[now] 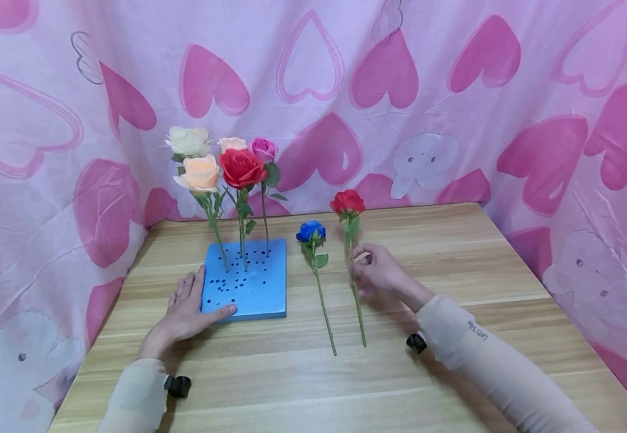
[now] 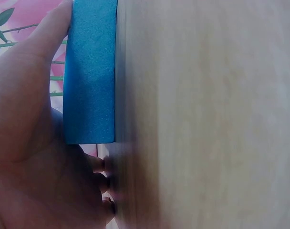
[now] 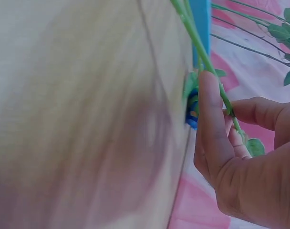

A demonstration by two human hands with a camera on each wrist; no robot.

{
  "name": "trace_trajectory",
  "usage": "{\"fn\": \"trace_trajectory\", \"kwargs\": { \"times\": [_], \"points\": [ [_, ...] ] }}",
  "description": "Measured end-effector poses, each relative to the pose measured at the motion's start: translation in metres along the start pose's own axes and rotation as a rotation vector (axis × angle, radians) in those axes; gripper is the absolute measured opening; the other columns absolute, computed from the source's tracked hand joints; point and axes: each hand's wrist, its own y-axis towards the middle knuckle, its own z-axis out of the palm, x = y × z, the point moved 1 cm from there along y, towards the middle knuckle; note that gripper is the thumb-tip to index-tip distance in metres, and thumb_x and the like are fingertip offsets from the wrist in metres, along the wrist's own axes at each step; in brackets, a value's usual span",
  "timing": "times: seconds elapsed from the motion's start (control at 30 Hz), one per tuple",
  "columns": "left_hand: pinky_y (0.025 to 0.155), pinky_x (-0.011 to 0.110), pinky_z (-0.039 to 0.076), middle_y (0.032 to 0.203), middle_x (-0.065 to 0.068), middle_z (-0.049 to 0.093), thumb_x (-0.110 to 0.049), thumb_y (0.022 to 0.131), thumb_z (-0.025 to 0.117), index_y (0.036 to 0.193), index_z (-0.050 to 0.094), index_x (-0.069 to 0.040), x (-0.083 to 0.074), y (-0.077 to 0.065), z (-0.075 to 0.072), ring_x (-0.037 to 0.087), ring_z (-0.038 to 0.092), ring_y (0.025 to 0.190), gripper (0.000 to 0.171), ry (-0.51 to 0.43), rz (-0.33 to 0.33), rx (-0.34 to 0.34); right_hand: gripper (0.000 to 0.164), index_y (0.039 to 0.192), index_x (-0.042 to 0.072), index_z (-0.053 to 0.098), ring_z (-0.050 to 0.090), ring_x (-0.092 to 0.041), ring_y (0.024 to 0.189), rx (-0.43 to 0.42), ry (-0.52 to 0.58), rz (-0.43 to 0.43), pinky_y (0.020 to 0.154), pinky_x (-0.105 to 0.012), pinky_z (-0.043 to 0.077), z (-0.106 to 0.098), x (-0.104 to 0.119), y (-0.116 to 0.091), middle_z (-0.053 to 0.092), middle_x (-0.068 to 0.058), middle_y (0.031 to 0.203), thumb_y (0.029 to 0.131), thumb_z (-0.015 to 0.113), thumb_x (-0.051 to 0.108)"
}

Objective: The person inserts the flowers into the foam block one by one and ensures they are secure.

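Observation:
My right hand (image 1: 375, 272) pinches the green stem (image 3: 198, 45) of a red artificial rose (image 1: 348, 202) between thumb and fingers. The bloom points away toward the back of the table. A blue artificial rose (image 1: 310, 231) lies to its left, its stem slanting toward me. My left hand (image 1: 188, 310) rests against the front left corner of a blue foam block (image 1: 259, 307) full of small holes. Its thumb lies along the block's front edge, and the other fingers extend beside the left side. In the left wrist view the palm faces the block's side (image 2: 90, 86).
Upright in the block stand several artificial roses: a white one (image 1: 189, 141), a peach one (image 1: 200, 173), another red one (image 1: 243, 168) and a magenta one (image 1: 263, 149). The wooden table (image 1: 302, 391) ends at a pink heart-print curtain (image 1: 313, 54) behind and at the sides.

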Motion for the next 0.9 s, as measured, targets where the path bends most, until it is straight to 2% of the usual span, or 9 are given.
{"fn": "trace_trajectory", "kwargs": {
  "times": [0.17, 0.33, 0.43, 0.7, 0.9],
  "points": [
    [0.127, 0.084, -0.002, 0.179, 0.041, -0.004, -0.071, 0.096, 0.074, 0.177, -0.008, -0.001, 0.001, 0.0, 0.0, 0.066, -0.008, 0.164, 0.135, -0.002, 0.008, -0.006, 0.03, 0.137, 0.001, 0.057, 0.063, -0.024, 0.079, -0.019, 0.005, -0.049, 0.069, -0.05, 0.07, 0.001, 0.018, 0.001, 0.061, -0.014, 0.102, 0.108, 0.062, -0.004],
    [0.128, 0.084, -0.002, 0.179, 0.042, -0.004, -0.071, 0.096, 0.074, 0.177, -0.008, -0.001, 0.0, -0.001, 0.0, 0.066, -0.008, 0.164, 0.135, -0.008, 0.01, -0.007, 0.032, 0.14, 0.008, 0.06, 0.07, -0.031, 0.094, -0.029, 0.03, -0.068, 0.077, -0.055, 0.07, 0.004, 0.035, 0.002, 0.06, -0.014, 0.108, 0.109, 0.066, 0.001],
    [0.128, 0.083, -0.002, 0.179, 0.041, -0.004, -0.071, 0.096, 0.074, 0.177, -0.007, -0.002, 0.0, -0.002, 0.0, 0.065, -0.008, 0.164, 0.134, -0.011, 0.009, -0.005, 0.036, 0.143, 0.007, 0.06, 0.073, -0.035, 0.098, -0.031, 0.056, -0.107, 0.08, -0.058, 0.07, 0.005, 0.042, 0.004, 0.062, -0.015, 0.109, 0.109, 0.067, 0.001],
    [0.128, 0.082, -0.003, 0.179, 0.041, -0.004, -0.073, 0.095, 0.074, 0.177, -0.006, -0.001, -0.001, -0.002, 0.001, 0.065, -0.008, 0.164, 0.135, -0.007, -0.001, -0.001, 0.041, 0.146, -0.002, 0.059, 0.075, -0.031, 0.096, 0.007, 0.126, -0.289, 0.082, -0.067, 0.066, 0.004, 0.051, 0.012, 0.066, -0.021, 0.111, 0.106, 0.07, -0.004],
    [0.128, 0.083, -0.004, 0.179, 0.04, -0.004, -0.072, 0.095, 0.074, 0.177, -0.006, -0.002, -0.001, -0.001, 0.0, 0.065, -0.009, 0.164, 0.135, -0.008, 0.001, -0.008, 0.042, 0.144, 0.002, 0.063, 0.077, -0.039, 0.102, 0.012, 0.162, -0.445, 0.077, -0.056, 0.07, 0.01, 0.062, 0.018, 0.07, -0.022, 0.113, 0.104, 0.075, -0.002]
  ]
}}
